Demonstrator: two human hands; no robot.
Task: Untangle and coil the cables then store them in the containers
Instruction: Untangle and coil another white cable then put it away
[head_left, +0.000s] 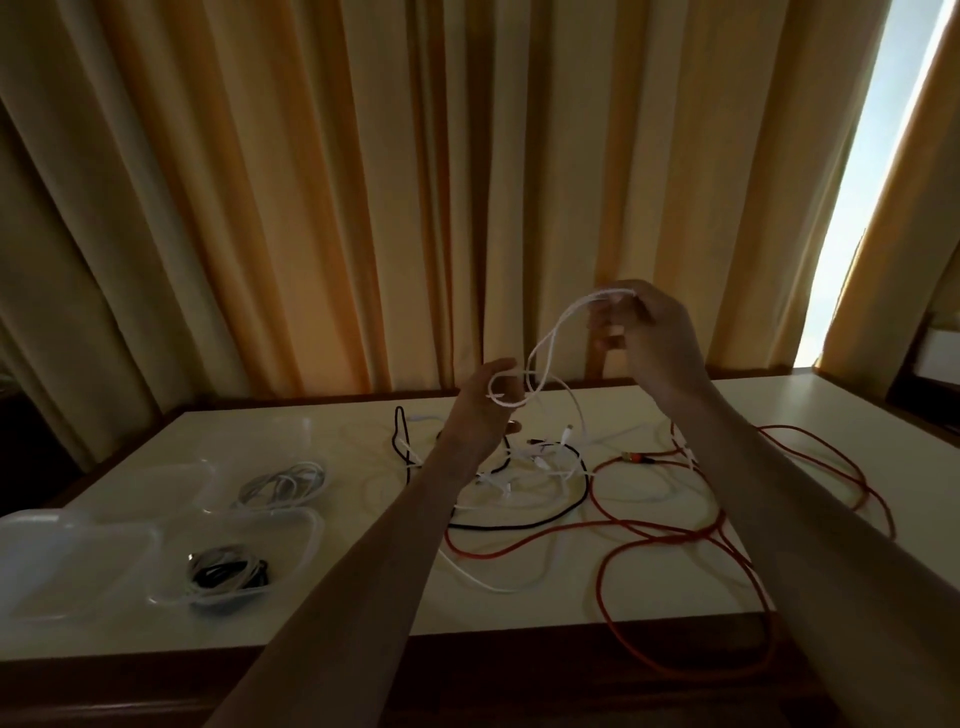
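White cable (540, 353) is held above the counter (363, 597), mid-frame: left hand (480, 410) fingers curled round a loop, right hand (649, 338) pinching the top. Loops are best kept even and slack fed gently from the tangle (530, 467).

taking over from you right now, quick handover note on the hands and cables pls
Left hand and right hand both hold the white cable raised above the table, looping it.
Done: two clear containers at the left each hold coiled cables.
Left: finish this coil, then free the black cable, the red cable and the other white ones from the tangle mid-table. The red one hangs over the near edge.
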